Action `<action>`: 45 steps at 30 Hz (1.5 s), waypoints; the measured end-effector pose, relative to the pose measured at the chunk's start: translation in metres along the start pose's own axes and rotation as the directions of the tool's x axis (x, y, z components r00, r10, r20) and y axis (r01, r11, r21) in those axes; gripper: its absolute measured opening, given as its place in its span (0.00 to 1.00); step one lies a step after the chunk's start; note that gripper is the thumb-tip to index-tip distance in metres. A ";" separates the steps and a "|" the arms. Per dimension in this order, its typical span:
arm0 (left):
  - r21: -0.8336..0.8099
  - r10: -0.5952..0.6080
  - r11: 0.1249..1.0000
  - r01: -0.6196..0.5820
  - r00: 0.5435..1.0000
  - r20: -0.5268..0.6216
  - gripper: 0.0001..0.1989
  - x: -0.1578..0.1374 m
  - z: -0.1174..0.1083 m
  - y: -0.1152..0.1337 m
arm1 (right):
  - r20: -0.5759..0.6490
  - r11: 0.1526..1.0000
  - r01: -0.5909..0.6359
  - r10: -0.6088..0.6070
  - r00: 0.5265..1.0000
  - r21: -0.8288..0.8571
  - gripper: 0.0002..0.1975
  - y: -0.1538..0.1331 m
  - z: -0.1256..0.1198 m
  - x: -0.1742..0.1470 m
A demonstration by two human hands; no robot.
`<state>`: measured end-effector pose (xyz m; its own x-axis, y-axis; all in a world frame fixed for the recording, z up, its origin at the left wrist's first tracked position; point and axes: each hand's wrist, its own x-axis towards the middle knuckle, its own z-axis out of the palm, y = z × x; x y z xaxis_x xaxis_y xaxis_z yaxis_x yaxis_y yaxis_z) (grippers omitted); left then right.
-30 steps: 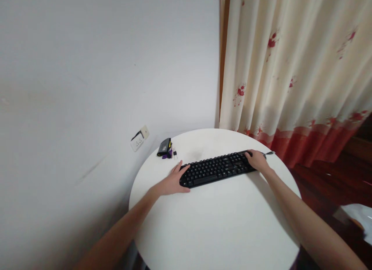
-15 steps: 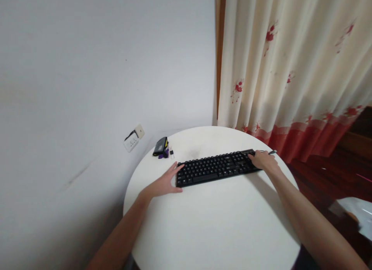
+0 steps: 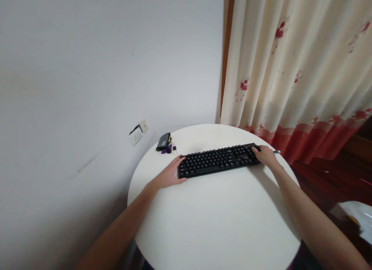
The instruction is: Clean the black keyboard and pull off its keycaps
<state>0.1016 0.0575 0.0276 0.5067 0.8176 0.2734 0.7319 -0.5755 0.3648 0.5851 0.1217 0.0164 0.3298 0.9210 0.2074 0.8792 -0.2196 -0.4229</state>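
Note:
A black keyboard [image 3: 215, 160] lies across the white round table [image 3: 215, 215], its right end slightly farther from me. My left hand [image 3: 170, 174] is at the keyboard's left end, fingers on the far corner and thumb at the near corner. At the opposite end, my right hand [image 3: 266, 155] grips the keyboard, thumb on top over the number keys and the other fingers hidden beyond the edge. A cable plug [image 3: 276, 151] sticks out just past the right hand.
Near the wall, a dark pouch [image 3: 163, 142] with yellow and purple parts sits at the table's back left. Beside it lies a small black item [image 3: 174, 148] with thin leads. A socket [image 3: 135, 136] is on the wall; a floral curtain [image 3: 261, 68] hangs behind the table.
My left fingers have come in against the keyboard's end. The keyboard appears shifted slightly away from me, with both hands on it. The view has also moved a little.

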 end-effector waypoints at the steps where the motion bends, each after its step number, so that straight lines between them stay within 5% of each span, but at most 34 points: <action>1: 0.000 0.007 1.000 -0.007 1.000 -0.010 0.44 0.001 0.001 0.000 | 0.001 1.000 0.010 -0.010 1.000 0.009 0.21 0.001 0.000 0.001; 8: -0.063 0.030 0.997 -0.035 0.997 -0.075 0.31 0.006 0.010 -0.011 | 0.003 0.995 -0.006 0.006 1.000 0.103 0.20 0.010 0.005 0.002; 14: -0.033 -0.005 0.999 0.000 0.987 -0.158 0.27 0.010 0.009 -0.011 | -0.215 0.928 -0.037 0.125 0.969 0.370 0.23 0.005 -0.003 0.002; 22: -0.044 -0.074 0.997 0.065 0.972 -0.224 0.20 0.009 0.002 0.008 | -0.326 0.796 0.011 0.236 0.915 0.606 0.31 -0.008 -0.014 -0.004; 29: -0.066 -0.181 0.983 0.169 0.905 -0.385 0.18 0.010 0.008 0.009 | -0.393 0.725 0.152 0.175 0.903 0.672 0.29 -0.022 -0.020 -0.013; 34: -0.154 -0.274 0.961 0.229 0.864 -0.423 0.20 0.010 0.004 0.014 | -0.348 0.699 0.198 0.078 0.934 0.688 0.30 -0.025 -0.015 -0.012; 40: -0.301 -0.363 0.921 0.247 0.824 -0.435 0.22 0.013 0.004 0.011 | -0.298 0.755 0.253 -0.080 0.951 0.606 0.32 -0.023 -0.005 -0.007; 45: -0.388 -0.463 0.868 0.311 0.789 -0.404 0.24 0.017 0.005 0.007 | -0.206 0.902 0.226 -0.158 0.966 0.368 0.32 -0.023 0.010 -0.007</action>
<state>0.1175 0.0673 0.0303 -0.1230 0.9054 0.4062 0.6160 -0.2513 0.7466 0.5592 0.1231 0.0158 0.2501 0.8578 0.4490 0.7413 0.1287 -0.6588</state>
